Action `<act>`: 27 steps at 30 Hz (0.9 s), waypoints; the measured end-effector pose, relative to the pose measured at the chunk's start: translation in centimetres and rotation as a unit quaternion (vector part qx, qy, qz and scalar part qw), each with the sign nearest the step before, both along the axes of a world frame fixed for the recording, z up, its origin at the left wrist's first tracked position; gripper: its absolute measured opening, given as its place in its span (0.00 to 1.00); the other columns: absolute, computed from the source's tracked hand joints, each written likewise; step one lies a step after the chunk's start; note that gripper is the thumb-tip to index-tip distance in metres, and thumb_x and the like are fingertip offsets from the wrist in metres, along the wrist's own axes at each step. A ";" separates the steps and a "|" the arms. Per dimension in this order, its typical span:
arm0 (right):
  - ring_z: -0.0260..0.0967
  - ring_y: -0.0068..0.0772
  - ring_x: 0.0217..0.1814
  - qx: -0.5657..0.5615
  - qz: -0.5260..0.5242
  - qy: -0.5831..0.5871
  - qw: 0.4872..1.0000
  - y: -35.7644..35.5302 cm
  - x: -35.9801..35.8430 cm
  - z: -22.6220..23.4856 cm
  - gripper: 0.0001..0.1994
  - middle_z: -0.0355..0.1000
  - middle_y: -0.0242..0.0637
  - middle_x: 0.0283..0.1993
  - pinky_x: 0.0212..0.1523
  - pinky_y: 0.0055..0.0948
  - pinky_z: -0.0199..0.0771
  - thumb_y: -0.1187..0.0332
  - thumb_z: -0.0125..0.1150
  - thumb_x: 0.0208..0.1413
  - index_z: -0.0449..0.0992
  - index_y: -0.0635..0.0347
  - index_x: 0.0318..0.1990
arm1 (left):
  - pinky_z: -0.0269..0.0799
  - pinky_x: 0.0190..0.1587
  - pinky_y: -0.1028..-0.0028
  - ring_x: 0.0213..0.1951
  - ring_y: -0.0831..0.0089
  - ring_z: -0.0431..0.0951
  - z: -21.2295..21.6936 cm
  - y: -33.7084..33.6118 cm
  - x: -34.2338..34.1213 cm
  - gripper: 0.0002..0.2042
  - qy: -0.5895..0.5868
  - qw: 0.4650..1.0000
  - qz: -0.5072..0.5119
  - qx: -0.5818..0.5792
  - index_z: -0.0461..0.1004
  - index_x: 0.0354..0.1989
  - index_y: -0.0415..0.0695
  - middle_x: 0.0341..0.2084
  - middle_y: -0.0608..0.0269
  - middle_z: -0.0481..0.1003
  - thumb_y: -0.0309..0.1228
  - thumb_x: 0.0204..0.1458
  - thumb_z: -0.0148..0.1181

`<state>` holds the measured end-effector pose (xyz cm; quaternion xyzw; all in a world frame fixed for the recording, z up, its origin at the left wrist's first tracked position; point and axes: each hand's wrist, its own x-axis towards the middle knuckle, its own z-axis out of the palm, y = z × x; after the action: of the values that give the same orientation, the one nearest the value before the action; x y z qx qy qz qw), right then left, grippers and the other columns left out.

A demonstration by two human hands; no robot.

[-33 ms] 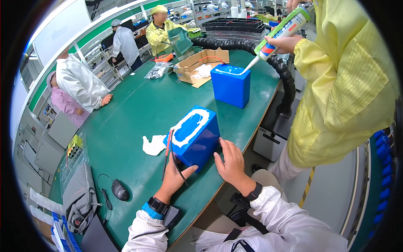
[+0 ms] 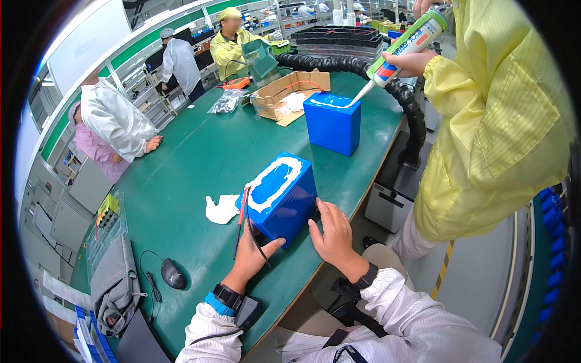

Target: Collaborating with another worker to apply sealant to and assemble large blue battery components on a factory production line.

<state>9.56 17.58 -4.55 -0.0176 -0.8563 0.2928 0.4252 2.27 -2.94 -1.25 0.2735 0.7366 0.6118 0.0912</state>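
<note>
Nothing has visibly moved since the earlier frame, taken at the same instant; both hands hold the same places on the box.

The left hand [image 2: 254, 254] rests with fingers loosely spread against the near left face of a blue box [image 2: 284, 199], thumb pointing right along its lower edge, with thin red and black wires [image 2: 242, 224] running down across it; the right hand [image 2: 330, 233] lies flat and open, fingers together, against the near right face; neither hand is closed around anything; the two are apart, bracing the box from both sides.

The box sits near the front edge of the green tabletop [image 2: 193, 151], its top ringed with a thick white paste; by my judgement the step in hand is steadying or turning the box after pasting, and the next move calls for a firm grip on the sides that keeps clear of the wet top and the wires.

A crumpled white cloth [image 2: 221, 209] lies just beside the box on the left; farther back a second blue box [image 2: 333, 124] receives paste from a tube [image 2: 405, 48] held by another person in yellow.
</note>
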 end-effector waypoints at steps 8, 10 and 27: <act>0.70 0.50 0.53 0.002 -0.001 -0.002 1.000 0.2 0.1 0.1 0.25 0.71 0.48 0.54 0.52 0.41 0.68 0.70 0.62 0.56 0.69 0.68 0.61 | 0.60 0.67 0.61 0.63 0.59 0.67 0.7 0.3 0.4 0.44 -0.002 1.000 0.006 -0.007 0.53 0.68 0.35 0.62 0.47 0.66 0.33 0.46 0.76; 0.70 0.50 0.54 0.003 0.001 -0.009 1.000 0.1 0.1 0.0 0.26 0.71 0.49 0.54 0.53 0.41 0.68 0.68 0.63 0.56 0.68 0.68 0.61 | 0.61 0.67 0.61 0.63 0.59 0.67 0.7 0.3 0.4 0.44 -0.002 1.000 0.006 -0.004 0.53 0.68 0.35 0.62 0.47 0.66 0.32 0.46 0.76; 0.70 0.51 0.54 0.018 0.008 -0.011 1.000 0.1 0.0 -0.3 0.25 0.71 0.52 0.54 0.52 0.43 0.68 0.68 0.61 0.58 0.68 0.70 0.61 | 0.63 0.65 0.63 0.62 0.61 0.68 0.0 0.0 0.2 0.48 0.003 1.000 0.019 -0.012 0.52 0.71 0.34 0.61 0.46 0.67 0.37 0.45 0.77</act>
<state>9.56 17.72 -4.85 -0.0064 -0.8662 0.2807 0.4134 2.52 -2.92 -1.25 0.2608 0.7490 0.6038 0.0804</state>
